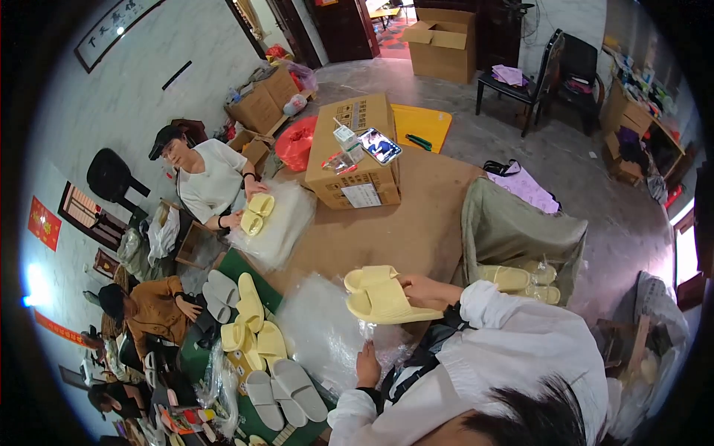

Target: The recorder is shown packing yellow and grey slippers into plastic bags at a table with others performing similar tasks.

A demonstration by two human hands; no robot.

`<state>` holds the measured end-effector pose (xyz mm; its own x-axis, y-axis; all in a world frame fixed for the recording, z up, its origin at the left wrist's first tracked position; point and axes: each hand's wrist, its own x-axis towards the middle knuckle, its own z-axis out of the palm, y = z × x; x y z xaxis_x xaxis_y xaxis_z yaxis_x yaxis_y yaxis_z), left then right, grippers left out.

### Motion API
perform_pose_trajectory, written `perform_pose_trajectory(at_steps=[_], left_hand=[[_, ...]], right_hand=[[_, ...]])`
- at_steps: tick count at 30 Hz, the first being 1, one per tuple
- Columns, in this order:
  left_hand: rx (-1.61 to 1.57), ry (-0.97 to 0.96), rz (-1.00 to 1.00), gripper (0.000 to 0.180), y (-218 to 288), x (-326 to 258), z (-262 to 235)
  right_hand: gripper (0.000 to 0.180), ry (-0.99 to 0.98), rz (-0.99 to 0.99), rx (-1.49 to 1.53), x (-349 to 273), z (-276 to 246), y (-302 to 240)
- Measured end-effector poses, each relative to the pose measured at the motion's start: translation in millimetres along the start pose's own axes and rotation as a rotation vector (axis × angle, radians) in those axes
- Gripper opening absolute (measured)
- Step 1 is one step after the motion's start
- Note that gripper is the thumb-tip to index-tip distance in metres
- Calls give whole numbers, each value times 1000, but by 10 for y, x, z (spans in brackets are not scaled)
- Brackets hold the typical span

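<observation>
Yellow slippers (pixel 383 299), two: you gripped them in your right hand (pixel 433 291) over the desk (pixel 424 223). Left hand (pixel 368 366), one: it lay at the near edge of a clear bag stack (pixel 316 320); whether it pinched the film could not be told. Carton (pixel 346 156), one, on the desk, bore one phone (pixel 380 146). Co-worker (pixel 210 182), one, had both hands at two further slippers (pixel 257 214). Grey-green sack (pixel 524 223), one, stood at your right.

over by the doorway (pixel 390 46) a tall, open, brown cardboard box (pixel 440 56), near it a black chair (pixel 515 91) with flat lilac pieces (pixel 509 74) on it, a red rectangular poster (pixel 44 224) on the pale marbled wall (pixel 119 82)
</observation>
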<state>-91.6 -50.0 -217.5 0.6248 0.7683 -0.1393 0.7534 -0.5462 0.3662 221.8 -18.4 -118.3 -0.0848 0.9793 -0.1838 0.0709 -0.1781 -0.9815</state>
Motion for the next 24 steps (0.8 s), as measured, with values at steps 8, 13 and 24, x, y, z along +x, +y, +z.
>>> perform_pose_trajectory(at_steps=[8, 13, 24], left_hand=[[-131, 84, -9, 50, 136, 433, -157], [-41, 58, 20, 40, 38, 459, -34], [208, -150, -246, 57, -54, 171, 145]], right_hand=[[27, -67, -2, -25, -290, -59, -84], [25, -50, -101, -84, -282, -30, 23], [23, -113, -27, -243, -136, 29, 133]])
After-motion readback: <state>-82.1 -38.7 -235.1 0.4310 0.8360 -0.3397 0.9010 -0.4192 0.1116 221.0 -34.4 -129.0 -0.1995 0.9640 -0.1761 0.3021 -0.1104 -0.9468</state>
